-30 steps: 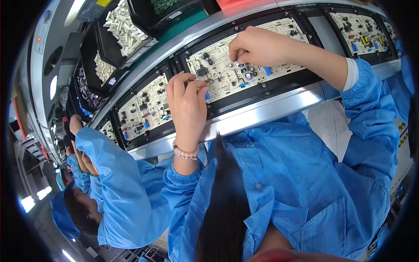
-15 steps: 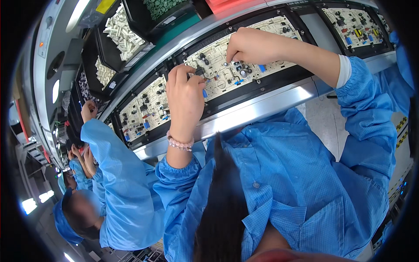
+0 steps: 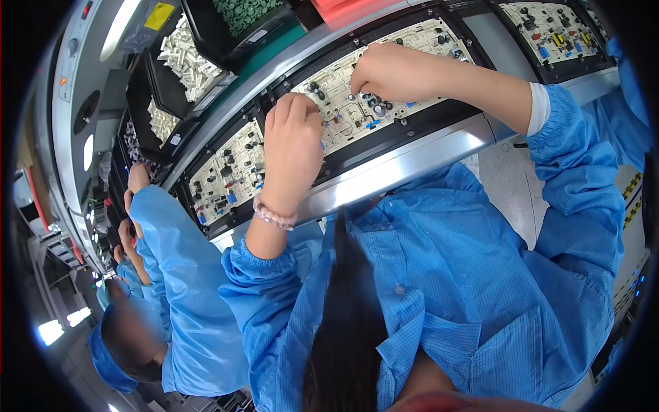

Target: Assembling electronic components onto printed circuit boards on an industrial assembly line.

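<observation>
A cream circuit board (image 3: 347,130) with black, blue and silver components lies in a black frame (image 3: 381,130) in front of me. My left hand (image 3: 294,147), a pink bead bracelet at its wrist, is closed with curled fingers over the board's left end. Its fingertips are turned away, and whatever they hold cannot be made out. Bent over the middle of the same board, my right hand (image 3: 398,72) is closed too, its fingertips down beside small upright components. Anything between those fingers is hidden.
Similar boards lie on the left (image 3: 230,168) and far right (image 3: 549,34). A metal rail (image 3: 405,161) runs along the near side. Beyond the line stand black bins with white parts (image 3: 189,62) and green parts (image 3: 244,14). At left, a co-worker's sleeved arm (image 3: 185,240) reaches toward the line.
My left hand has turned and curled further, hiding the fingertips and the dark component seen beside them. My right hand has shifted slightly left. The co-worker's arm at left has moved a little.
</observation>
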A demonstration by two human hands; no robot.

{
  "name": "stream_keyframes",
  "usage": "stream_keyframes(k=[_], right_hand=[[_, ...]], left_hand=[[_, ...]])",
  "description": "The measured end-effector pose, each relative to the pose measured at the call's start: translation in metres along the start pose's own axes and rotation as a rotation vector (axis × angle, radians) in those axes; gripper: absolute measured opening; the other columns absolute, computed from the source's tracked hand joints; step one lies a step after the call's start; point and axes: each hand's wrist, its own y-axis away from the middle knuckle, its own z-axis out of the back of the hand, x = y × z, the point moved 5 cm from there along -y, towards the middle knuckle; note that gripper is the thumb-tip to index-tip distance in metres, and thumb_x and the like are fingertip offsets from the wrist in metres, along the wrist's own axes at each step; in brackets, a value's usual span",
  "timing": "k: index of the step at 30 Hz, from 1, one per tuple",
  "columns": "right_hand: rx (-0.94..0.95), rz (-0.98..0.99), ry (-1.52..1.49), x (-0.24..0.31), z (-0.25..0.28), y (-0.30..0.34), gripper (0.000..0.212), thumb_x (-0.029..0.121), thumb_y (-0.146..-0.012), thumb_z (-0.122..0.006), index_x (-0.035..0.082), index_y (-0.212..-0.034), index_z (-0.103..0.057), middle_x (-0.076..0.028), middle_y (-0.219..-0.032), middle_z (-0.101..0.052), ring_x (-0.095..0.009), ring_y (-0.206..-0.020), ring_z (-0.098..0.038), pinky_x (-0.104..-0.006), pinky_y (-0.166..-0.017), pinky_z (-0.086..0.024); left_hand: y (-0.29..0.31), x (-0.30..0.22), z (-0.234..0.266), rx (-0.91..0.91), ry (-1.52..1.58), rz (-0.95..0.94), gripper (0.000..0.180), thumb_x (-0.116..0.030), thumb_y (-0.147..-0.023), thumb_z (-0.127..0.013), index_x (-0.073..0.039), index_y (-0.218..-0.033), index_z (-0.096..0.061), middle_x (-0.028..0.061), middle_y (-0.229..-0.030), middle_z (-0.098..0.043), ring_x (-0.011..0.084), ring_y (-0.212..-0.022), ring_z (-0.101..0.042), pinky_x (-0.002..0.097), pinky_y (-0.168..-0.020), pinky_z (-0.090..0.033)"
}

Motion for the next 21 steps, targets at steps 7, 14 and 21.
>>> stream_keyframes(k=[7,14,21], right_hand=[[0.047,-0.061,0.049,0.004,0.005,0.000,0.021,0.005,-0.080,-0.061,0.001,-0.097,-0.073,-0.017,-0.083,-0.070,-0.031,-0.079,-0.068,-0.0380,-0.076,-0.053],[0.051,-0.037,0.042,0.004,0.005,0.000,0.020,0.007,-0.081,-0.063,0.001,-0.096,-0.073,-0.016,-0.088,-0.070,-0.029,-0.083,-0.068,-0.0372,-0.078,-0.053],[0.058,-0.020,0.013,-0.005,0.001,-0.001,0.019,0.008,-0.084,-0.063,0.001,-0.099,-0.072,-0.015,-0.090,-0.070,-0.028,-0.083,-0.067,-0.0362,-0.077,-0.052]], left_hand=[[-0.001,0.004,-0.002,-0.002,0.115,-0.030,0.010,-0.005,-0.068,-0.069,0.000,-0.077,-0.065,0.0077,-0.094,-0.059,0.0255,-0.100,-0.055,0.0369,-0.086,-0.043],[0.006,0.013,-0.006,-0.012,0.207,0.087,0.008,-0.008,-0.069,-0.071,-0.004,-0.075,-0.069,0.0040,-0.092,-0.062,0.0245,-0.098,-0.056,0.0370,-0.082,-0.042],[0.013,0.025,-0.014,-0.079,0.319,0.154,0.006,-0.010,-0.073,-0.069,-0.006,-0.075,-0.072,0.0035,-0.092,-0.064,0.0255,-0.098,-0.055,0.0388,-0.083,-0.042]])
